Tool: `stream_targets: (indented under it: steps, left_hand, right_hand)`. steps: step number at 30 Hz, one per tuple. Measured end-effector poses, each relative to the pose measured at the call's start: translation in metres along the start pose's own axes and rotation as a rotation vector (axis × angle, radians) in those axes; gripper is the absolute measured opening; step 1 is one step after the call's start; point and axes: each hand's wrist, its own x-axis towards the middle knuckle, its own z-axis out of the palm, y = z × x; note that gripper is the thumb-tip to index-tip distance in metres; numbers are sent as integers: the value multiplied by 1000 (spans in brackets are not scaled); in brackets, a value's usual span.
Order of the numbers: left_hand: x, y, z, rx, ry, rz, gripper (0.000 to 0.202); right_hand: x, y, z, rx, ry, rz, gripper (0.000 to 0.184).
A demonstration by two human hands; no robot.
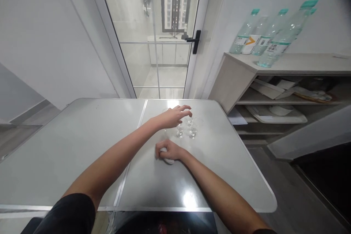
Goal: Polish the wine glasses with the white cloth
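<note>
Several small clear stemmed glasses (pixel 192 131) stand close together on the pale table (pixel 90 146). My left hand (pixel 175 116) is stretched over the glasses from the left, its fingers apart and partly hiding them. Whether a fingertip touches a glass I cannot tell. Nearer to me, my right hand (pixel 171 148) curls round a small white object (pixel 168 161) on or just above the tabletop. Most of that object is covered by the fingers, so its kind does not show.
Several clear plastic bottles (pixel 270 49) with green caps stand on a shelf unit (pixel 244 76) to the right, which holds trays and boxes. Behind the table is a glass door (pixel 131 58) with a black handle (pixel 196 42). A white seam (pixel 131 153) crosses the tabletop.
</note>
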Motion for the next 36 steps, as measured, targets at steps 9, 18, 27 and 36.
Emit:
stream_targets:
  steps: [9, 18, 27, 36]
  left_hand:
    - [5, -2, 0, 1, -97, -23, 49]
    - [16, 5, -5, -10, -202, -21, 90]
    - [30, 7, -3, 102, -284, 14, 89]
    - [32, -1, 9, 172, -160, 48, 72]
  right_hand:
    - [-1, -1, -1, 1, -7, 4, 22]
    - [-1, -2, 0, -7, 4, 14, 21]
    - [-1, -3, 0, -6, 13, 17, 21]
    - [0, -3, 1, -16, 19, 18, 22]
